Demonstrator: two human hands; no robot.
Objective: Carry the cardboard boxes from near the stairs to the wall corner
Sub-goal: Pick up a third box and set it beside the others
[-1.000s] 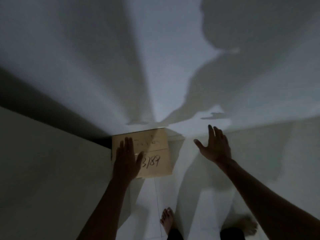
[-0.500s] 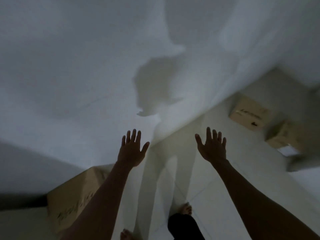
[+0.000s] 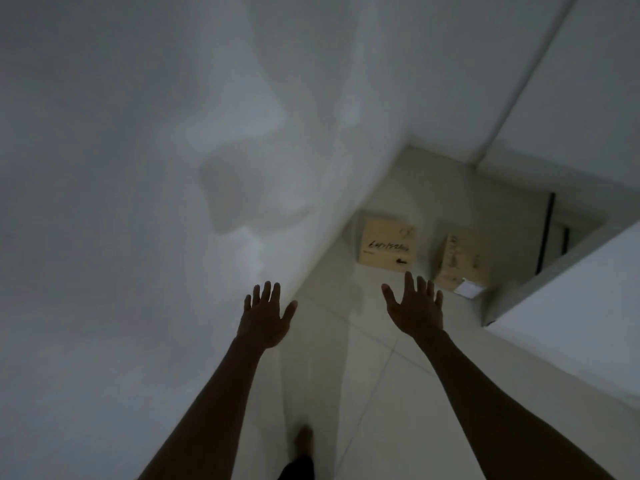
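Note:
Two cardboard boxes stand on the pale tiled floor ahead. The left box (image 3: 387,244) has black handwriting on its top and sits close to the wall. The right box (image 3: 460,263) is a little nearer the low white wall and carries a white label at its near corner. My left hand (image 3: 265,315) is stretched forward with fingers spread and nothing in it. My right hand (image 3: 415,306) is also spread and empty, its fingertips just short of both boxes in the view.
A large white wall (image 3: 138,202) fills the left side. A low white wall or stair side (image 3: 571,306) runs along the right. A dark gap (image 3: 543,233) lies behind the boxes. My bare foot (image 3: 304,441) is on the tiled floor (image 3: 363,393).
My left hand left the box marked 3189 in the corner. The view swung right, that box dropped out of sight, and the two far boxes came to the middle and closer.

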